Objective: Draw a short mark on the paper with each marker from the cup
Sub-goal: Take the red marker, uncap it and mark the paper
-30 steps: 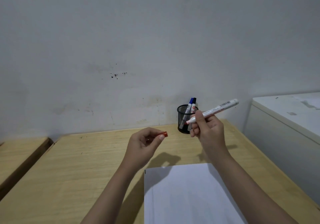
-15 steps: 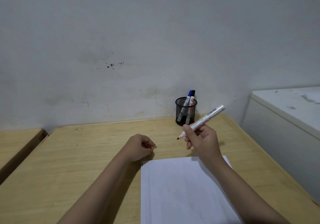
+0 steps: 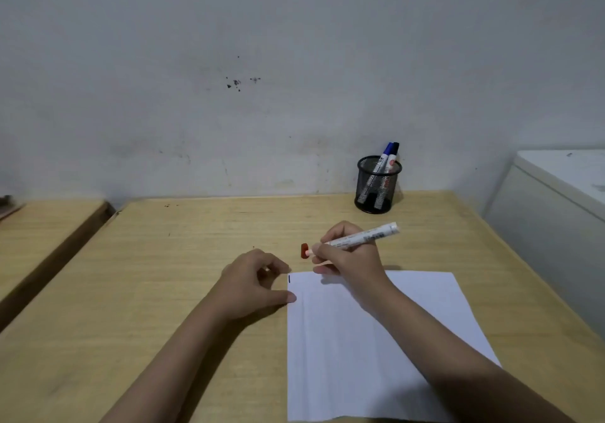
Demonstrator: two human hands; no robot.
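A white sheet of paper [image 3: 376,341] lies on the wooden desk [image 3: 183,259], with a short dark mark [image 3: 289,279] at its top left corner. My right hand [image 3: 350,259] grips an uncapped white marker [image 3: 363,236] just above the paper's top edge, tip pointing left. The marker's red cap [image 3: 304,250] lies on the desk right by the tip. My left hand [image 3: 252,285] rests on the desk at the paper's left edge, thumb on the sheet, fingers loosely curled and holding nothing. A black mesh cup [image 3: 376,187] at the back holds a blue-capped marker [image 3: 383,157] and a black-capped marker [image 3: 394,156].
A grey wall runs behind the desk. A white cabinet [image 3: 556,200] stands close on the right, higher than the desktop. A second wooden surface [image 3: 42,229] sits to the left across a gap.
My left hand set the red cap down on the desk and moved down to the paper's edge. My right hand lowered the marker toward the paper's top edge.
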